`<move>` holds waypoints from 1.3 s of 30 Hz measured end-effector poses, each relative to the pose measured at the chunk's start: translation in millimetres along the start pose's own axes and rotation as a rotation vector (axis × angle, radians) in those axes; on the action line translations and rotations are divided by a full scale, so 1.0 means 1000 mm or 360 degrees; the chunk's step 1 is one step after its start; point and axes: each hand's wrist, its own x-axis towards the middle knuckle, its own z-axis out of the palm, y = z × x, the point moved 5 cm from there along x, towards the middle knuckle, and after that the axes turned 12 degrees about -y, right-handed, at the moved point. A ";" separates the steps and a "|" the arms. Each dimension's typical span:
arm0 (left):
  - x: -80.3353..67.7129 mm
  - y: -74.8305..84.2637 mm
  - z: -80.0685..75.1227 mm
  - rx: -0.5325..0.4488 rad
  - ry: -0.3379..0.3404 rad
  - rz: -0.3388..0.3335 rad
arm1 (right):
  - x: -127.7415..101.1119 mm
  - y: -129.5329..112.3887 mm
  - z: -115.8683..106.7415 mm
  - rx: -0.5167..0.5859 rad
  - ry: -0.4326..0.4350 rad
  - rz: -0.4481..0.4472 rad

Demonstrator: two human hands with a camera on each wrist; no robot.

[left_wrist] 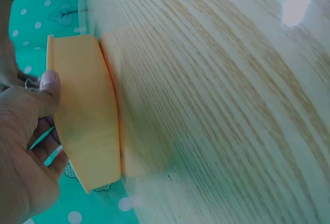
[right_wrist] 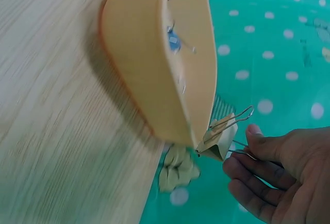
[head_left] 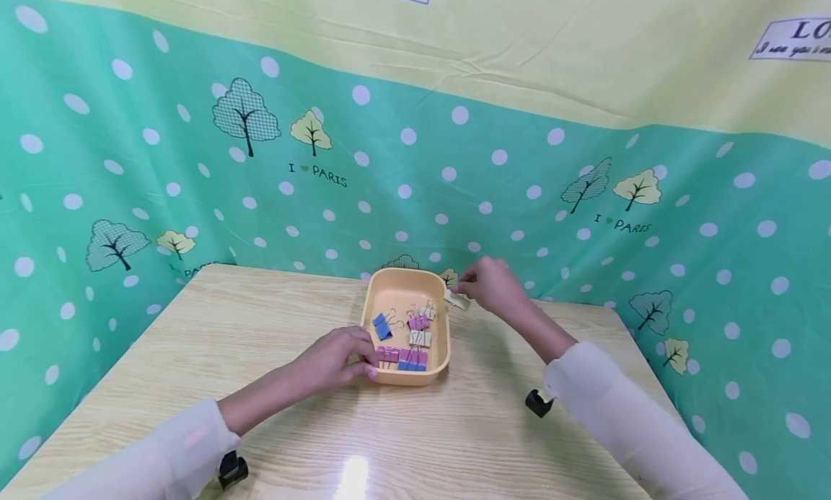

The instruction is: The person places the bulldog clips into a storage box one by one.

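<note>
A peach plastic tray [head_left: 397, 295] sits toward the back of the table with several binder clips in it. My left hand [head_left: 340, 357] holds the tray at its near left corner, the thumb [left_wrist: 50, 87] at the rim. At the far right rim my right hand [head_left: 491, 287] pinches a cream binder clip [right_wrist: 219, 140] by one wire handle. The clip's body overlaps the rim in the right wrist view, its other handle sticking up. Inside the tray lie a blue clip [head_left: 383, 327], a white clip [head_left: 420, 338] and a pink clip [head_left: 387, 354].
The wood-grain table [head_left: 273, 298] extends around the tray. Right behind it hangs a green curtain [head_left: 402, 190] with white dots and printed trees. Black wrist straps show at the left cuff [head_left: 231, 470] and the right cuff [head_left: 539, 402].
</note>
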 end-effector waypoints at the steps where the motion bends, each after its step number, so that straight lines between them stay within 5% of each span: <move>1: 0.000 0.000 0.000 0.0001 0.0000 0.0001 | 0.002 -0.006 0.002 0.0004 -0.0006 -0.0019; 12: 0.001 0.001 0.000 0.0008 0.0010 0.0033 | 0.018 -0.049 0.042 -0.0015 -0.0080 -0.0189; 30: 0.002 0.001 0.000 0.0023 -0.0019 0.0059 | 0.020 -0.068 0.072 0.0014 -0.0225 -0.0386; 39: 0.000 0.001 -0.001 -0.0006 -0.0033 0.0018 | 0.013 -0.058 0.063 0.0092 -0.0216 -0.0267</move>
